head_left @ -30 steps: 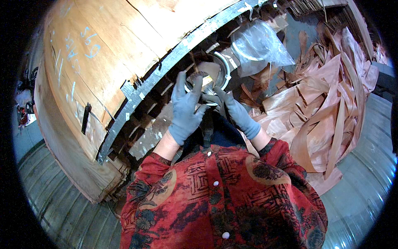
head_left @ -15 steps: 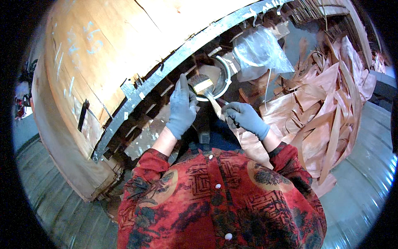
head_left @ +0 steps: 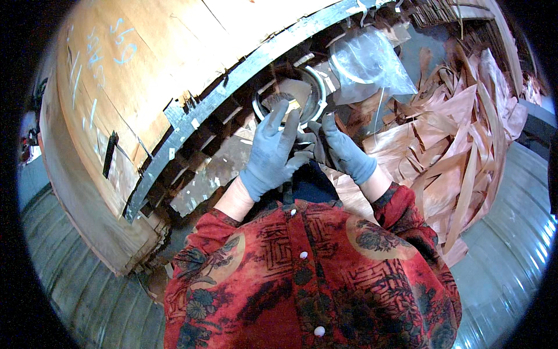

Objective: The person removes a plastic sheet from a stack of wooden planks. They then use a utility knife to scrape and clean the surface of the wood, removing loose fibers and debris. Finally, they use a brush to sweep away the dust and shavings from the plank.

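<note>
A round container point(head_left: 317, 96) with a pale rim sits below the metal strip, a brush point(head_left: 292, 104) lying across its opening. My left hand point(head_left: 267, 157) in a grey glove reaches over the brush, fingers bent against it and hiding much of it. My right hand point(head_left: 350, 158), also gloved, is just below and right of the container, thumb raised, fingers curled inward beside my left hand; what they hold is hidden.
A large plywood stack point(head_left: 139, 52) edged by a metal strip point(head_left: 152, 177) fills the upper left. A clear plastic bag point(head_left: 375, 67) is right of the container. Heaped veneer scraps point(head_left: 453, 145) cover the right side. Ribbed metal surfaces point(head_left: 64, 250) lie at both lower sides.
Half a second ago the brush handle showed between my hands; now my left hand has moved right over it and covers it. My right hand has moved up toward the container.
</note>
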`<state>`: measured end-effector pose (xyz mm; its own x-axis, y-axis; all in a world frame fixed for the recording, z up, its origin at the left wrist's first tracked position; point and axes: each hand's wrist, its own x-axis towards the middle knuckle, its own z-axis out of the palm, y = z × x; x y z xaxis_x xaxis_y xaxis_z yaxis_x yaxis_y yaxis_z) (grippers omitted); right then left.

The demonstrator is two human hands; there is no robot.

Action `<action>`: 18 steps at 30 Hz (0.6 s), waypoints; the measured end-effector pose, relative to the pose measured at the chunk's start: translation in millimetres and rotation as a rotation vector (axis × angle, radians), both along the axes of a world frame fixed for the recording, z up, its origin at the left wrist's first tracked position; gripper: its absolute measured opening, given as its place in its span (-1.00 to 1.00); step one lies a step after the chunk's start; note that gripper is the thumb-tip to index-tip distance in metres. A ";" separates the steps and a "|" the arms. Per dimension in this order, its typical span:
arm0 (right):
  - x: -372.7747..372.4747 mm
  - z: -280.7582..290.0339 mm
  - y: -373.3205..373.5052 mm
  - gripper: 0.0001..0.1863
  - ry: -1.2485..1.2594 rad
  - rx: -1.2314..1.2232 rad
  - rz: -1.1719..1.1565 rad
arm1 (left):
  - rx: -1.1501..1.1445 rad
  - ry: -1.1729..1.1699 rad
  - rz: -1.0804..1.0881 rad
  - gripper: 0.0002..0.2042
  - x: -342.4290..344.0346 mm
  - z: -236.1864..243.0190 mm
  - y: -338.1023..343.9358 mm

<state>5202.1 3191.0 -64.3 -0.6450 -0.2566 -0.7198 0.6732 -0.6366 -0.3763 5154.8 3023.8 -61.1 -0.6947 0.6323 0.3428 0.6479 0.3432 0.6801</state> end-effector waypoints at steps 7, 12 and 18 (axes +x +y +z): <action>-3.6 -17.6 -2.1 -0.33 0.053 -0.220 0.101 | -0.047 -0.027 0.036 -0.15 -2.5 -17.0 -5.0; -16.9 3.6 40.3 -0.53 0.568 0.860 0.888 | -0.111 -0.267 0.322 -0.16 -1.7 -37.1 -10.7; -64.2 66.6 119.8 -0.56 0.587 2.321 0.605 | -0.172 -0.213 0.783 -0.15 -4.2 -71.3 -6.4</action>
